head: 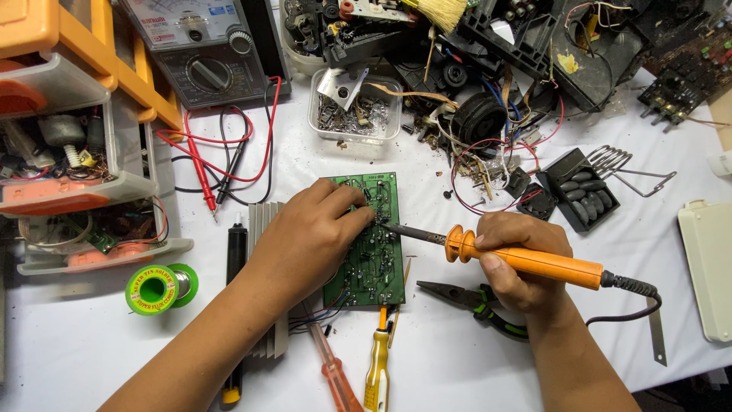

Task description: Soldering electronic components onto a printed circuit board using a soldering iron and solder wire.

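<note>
A green circuit board (375,259) lies solder side up in the middle of the white table, attached to a finned metal heat sink (264,221). My left hand (309,236) rests on the board's left half, its fingertips pinched at a spot near the upper middle. My right hand (518,271) grips an orange-handled soldering iron (534,263), whose dark tip touches the board just right of my left fingertips. The iron's black cord runs off to the right.
Green-handled pliers (476,300) lie under my right hand. Two screwdrivers (377,366) and a green solder spool (156,288) sit near the front. A multimeter (200,53) with red and black leads, orange drawers (69,152), a parts tub (354,114) and tangled electronic scrap (488,69) fill the back.
</note>
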